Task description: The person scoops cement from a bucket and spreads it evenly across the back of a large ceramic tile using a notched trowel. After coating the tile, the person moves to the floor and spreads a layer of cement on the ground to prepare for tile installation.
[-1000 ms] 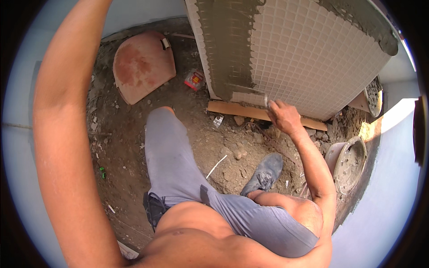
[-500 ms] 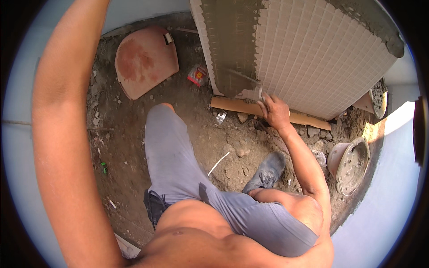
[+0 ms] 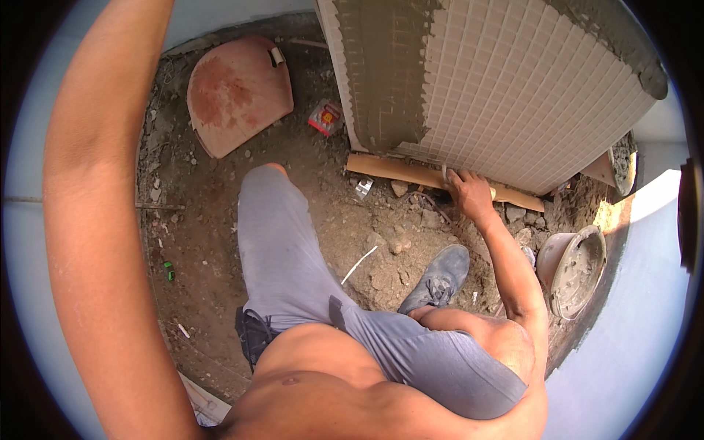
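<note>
In the head view, the right hand (image 3: 471, 195) has its fingers bent around a pale tool (image 3: 444, 173), which is mostly hidden. This tool is at the bottom edge of the mosaic tiles (image 3: 513, 95), near the wooden strip (image 3: 400, 171). Grey mortar (image 3: 385, 81) lies left of the tiles. The left arm (image 3: 95, 183) passes the upper edge, so I cannot tell its hand's grip.

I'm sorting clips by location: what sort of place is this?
Likely a building site: grey mortar beside small tiles, a dirty bucket, and bare earth underfoot.
</note>
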{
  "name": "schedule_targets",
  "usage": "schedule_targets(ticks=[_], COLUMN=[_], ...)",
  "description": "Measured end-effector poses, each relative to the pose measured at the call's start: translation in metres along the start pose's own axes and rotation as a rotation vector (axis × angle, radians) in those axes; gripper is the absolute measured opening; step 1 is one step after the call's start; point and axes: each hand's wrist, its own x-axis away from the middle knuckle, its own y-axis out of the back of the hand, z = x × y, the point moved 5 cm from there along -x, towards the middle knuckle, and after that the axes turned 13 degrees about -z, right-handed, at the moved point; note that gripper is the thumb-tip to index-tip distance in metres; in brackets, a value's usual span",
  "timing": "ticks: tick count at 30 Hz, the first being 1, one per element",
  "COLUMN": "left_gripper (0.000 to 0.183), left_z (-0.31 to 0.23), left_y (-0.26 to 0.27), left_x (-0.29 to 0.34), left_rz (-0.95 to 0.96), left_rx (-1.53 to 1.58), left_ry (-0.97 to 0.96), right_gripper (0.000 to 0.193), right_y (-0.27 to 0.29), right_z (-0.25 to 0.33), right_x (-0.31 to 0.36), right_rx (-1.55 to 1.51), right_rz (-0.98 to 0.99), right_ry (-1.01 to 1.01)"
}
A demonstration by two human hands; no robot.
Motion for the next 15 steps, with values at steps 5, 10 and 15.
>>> schedule_targets(ticks=[5, 10, 15], left_gripper=[0.033, 0.033, 0.031], left_z=[0.005, -0.001, 0.001], left_y=[0.004, 0.001, 0.0], left_x=[0.002, 0.003, -0.003], left_rz=[0.021, -0.019, -0.012], left_rx=[-0.005, -0.008, -0.01], left_ry=[0.029, 0.021, 0.028], right_gripper=[0.033, 0.035, 0.043], right_y=[0.035, 0.05, -0.006], right_z=[0.014, 0.04, 0.066], right_x=[-0.029, -0.045, -0.029], right_rx=[-0.153, -0.154, -0.149], right_rz=[-0.167, -0.254, -0.069], right_ry=[-0.134, -0.079, 0.016])
